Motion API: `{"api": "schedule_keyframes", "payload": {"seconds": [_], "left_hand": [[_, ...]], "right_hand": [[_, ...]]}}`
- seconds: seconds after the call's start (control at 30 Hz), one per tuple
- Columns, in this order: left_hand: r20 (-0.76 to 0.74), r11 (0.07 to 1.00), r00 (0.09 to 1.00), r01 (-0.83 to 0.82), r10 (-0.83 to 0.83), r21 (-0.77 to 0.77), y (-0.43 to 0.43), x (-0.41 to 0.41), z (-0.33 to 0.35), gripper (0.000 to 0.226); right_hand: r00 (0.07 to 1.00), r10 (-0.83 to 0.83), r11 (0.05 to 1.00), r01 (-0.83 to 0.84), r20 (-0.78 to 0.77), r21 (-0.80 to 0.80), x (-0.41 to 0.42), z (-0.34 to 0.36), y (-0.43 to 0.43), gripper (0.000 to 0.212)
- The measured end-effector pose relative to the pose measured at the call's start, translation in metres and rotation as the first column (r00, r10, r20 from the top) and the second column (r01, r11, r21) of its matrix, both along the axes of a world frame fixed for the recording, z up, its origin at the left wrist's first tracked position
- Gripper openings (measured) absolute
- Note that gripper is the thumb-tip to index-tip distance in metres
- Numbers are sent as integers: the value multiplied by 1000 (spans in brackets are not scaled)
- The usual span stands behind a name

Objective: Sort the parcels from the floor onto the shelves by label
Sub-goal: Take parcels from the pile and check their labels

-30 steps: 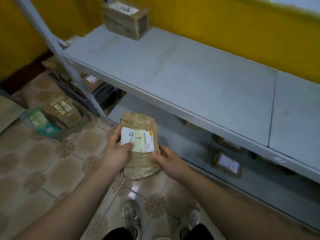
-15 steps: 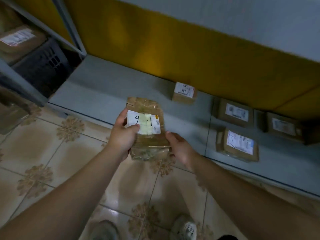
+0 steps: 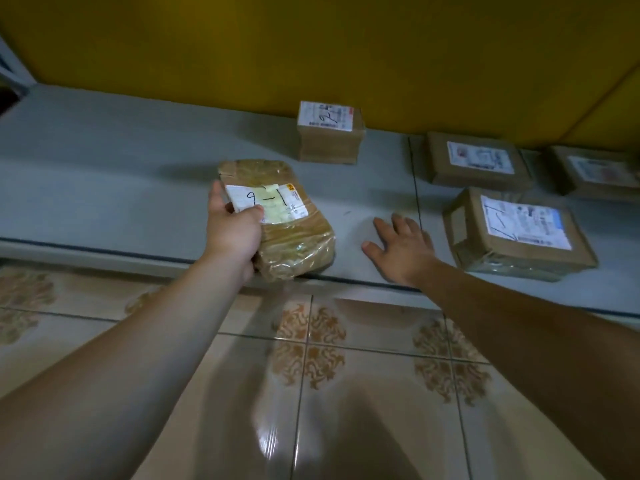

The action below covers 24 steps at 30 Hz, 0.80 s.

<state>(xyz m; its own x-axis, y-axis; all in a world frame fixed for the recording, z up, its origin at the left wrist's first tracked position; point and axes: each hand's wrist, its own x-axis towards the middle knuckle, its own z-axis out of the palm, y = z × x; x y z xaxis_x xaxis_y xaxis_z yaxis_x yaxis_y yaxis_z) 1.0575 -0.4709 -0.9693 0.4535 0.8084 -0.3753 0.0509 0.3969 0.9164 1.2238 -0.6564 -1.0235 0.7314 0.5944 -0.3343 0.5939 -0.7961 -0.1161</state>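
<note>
Left hand [image 3: 232, 233] grips the taped brown 9-1 parcel [image 3: 298, 237], thumb across its label, over the grey bottom shelf's [image 3: 121, 188] front edge. Right hand [image 3: 403, 249] is splayed flat and empty beside it. Suggest setting the parcel fully in, label up, clear of the labelled box [image 3: 519, 233].

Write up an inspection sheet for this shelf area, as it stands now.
Surface: grey shelf, low, bare at left.
Job's things: taped parcel marked 9-1 at the shelf's front edge; small box behind it; three labelled boxes at right.
Clutter: nothing seen.
Grippers: left hand grips the parcel; right hand open, fingers spread over the shelf.
Cables: nothing seen.
Surroundings: yellow wall, patterned floor tiles.
</note>
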Motion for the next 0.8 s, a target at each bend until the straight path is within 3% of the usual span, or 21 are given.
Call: {"api": "schedule_keyframes", "payload": {"seconds": [0.17, 0.27, 0.33, 0.37, 0.43, 0.5, 0.53, 0.67, 0.8], "left_hand": [[94, 1000, 995, -27, 28, -5, -19, 23, -12, 79], [-37, 988, 988, 152, -151, 38, -38, 18, -14, 73], [-239, 946, 933, 303, -270, 115, -42, 8, -18, 67], [-395, 898, 875, 384, -280, 214, -39, 1, -20, 67], [-671, 715, 729, 542, -138, 442, -23, -9, -17, 75], [-767, 494, 642, 667, -1, 558, 0, -11, -11, 86], [-791, 436, 611, 713, -4, 549, 14, -7, -10, 93], [-874, 445, 431, 843, -224, 302, 49, 14, -8, 120], [-872, 432, 429, 850, -234, 302, 49, 20, -11, 107]], "right_hand": [[998, -14, 1000, 13, 61, 3, 26, -9, -4, 74], [997, -55, 998, 54, 62, 17, 38, -10, -11, 70], [996, -49, 998, 45, 71, 54, 40, -16, -15, 68], [996, -46, 996, 39, 81, 80, 40, -18, -16, 67], [995, -40, 992, 29, 92, 121, 41, -20, -17, 66], [994, -36, 991, 23, 102, 130, 43, -21, -18, 67], [993, -34, 992, 20, 110, 128, 44, -21, -17, 67], [993, -41, 990, 26, 111, 136, 47, -21, -14, 67], [992, -61, 983, 41, 108, 181, 54, -22, -11, 57]]}}
